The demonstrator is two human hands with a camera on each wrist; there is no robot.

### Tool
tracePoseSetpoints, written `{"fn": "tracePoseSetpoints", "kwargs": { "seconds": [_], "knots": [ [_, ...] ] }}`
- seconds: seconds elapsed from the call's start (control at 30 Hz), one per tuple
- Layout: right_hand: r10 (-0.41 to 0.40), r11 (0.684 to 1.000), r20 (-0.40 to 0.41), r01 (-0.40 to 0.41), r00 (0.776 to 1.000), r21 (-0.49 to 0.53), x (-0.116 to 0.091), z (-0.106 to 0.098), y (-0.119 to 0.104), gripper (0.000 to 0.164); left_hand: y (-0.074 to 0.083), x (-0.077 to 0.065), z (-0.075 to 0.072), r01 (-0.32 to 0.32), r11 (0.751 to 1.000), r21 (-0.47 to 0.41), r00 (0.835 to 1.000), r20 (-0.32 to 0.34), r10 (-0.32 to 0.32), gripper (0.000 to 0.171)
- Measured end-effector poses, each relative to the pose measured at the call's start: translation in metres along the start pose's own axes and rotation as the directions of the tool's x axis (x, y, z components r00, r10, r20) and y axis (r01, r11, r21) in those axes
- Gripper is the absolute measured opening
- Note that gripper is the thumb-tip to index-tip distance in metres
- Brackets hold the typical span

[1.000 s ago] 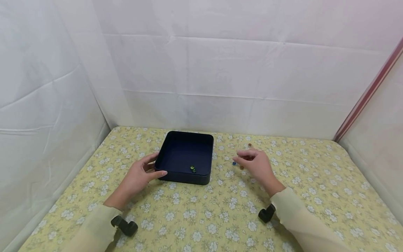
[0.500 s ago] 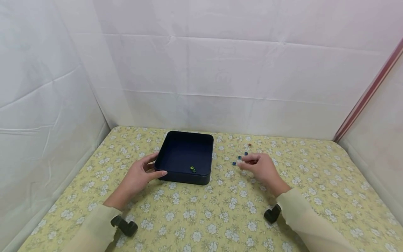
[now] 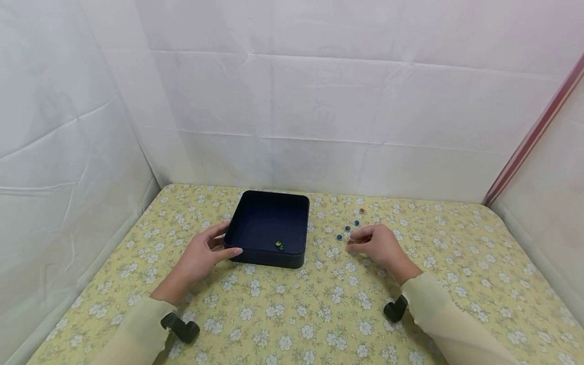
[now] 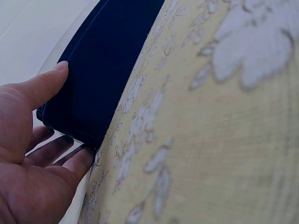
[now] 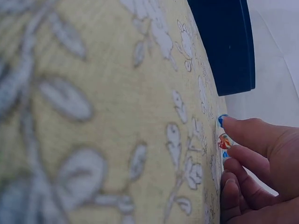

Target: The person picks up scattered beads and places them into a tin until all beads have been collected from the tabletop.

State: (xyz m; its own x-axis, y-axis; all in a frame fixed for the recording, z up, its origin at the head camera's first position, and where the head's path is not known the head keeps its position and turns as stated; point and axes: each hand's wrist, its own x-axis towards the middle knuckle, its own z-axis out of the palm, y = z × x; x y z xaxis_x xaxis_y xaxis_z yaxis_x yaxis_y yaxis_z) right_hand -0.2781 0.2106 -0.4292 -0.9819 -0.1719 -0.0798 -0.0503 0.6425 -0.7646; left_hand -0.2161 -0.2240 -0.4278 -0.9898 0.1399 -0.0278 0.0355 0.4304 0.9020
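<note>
A dark blue open box (image 3: 266, 257) stands left of the middle of the table. My left hand (image 3: 203, 252) grips its near left corner, the thumb on the front wall and the fingers along the left side. Two green marbles (image 3: 279, 245) lie inside near the front wall. To the right, my right hand (image 3: 376, 247) is low over the cloth, with a red and orange marble (image 5: 224, 141) between thumb and forefinger tips. Its other fingers are curled. Three blue marbles (image 3: 348, 228) lie in a slanting row beside the fingertips. An orange-brown marble (image 3: 362, 210) lies farther back.
A yellow floral cloth (image 3: 292, 314) covers the table. White sheeting (image 3: 292, 101) hangs behind and at both sides, with a red strip (image 3: 534, 132) at the right. A black wrist mount (image 3: 395, 308) sits at each cuff.
My right hand has shifted slightly right and toward me, uncovering two more blue marbles. Its fingertips have come down around the red and orange marble. The left hand and box stay still.
</note>
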Motion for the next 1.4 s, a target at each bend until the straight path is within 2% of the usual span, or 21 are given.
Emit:
{"fn": "tracePoseSetpoints", "kwargs": {
  "seconds": [0.67, 1.4],
  "knots": [
    [0.036, 0.999, 0.012, -0.035, 0.999, -0.033, 0.0019, 0.0009, -0.0034, 0.013, -0.0031, 0.0013, 0.0005, 0.001, 1.000, -0.004, 1.000, -0.006, -0.001, 0.092],
    [0.006, 0.999, 0.012, -0.005, 1.000, -0.049, -0.0020, -0.0002, -0.0055, 0.016, 0.0001, 0.0000, 0.0003, -0.004, 1.000, 0.002, 1.000, -0.013, 0.004, 0.091]
  ]
}}
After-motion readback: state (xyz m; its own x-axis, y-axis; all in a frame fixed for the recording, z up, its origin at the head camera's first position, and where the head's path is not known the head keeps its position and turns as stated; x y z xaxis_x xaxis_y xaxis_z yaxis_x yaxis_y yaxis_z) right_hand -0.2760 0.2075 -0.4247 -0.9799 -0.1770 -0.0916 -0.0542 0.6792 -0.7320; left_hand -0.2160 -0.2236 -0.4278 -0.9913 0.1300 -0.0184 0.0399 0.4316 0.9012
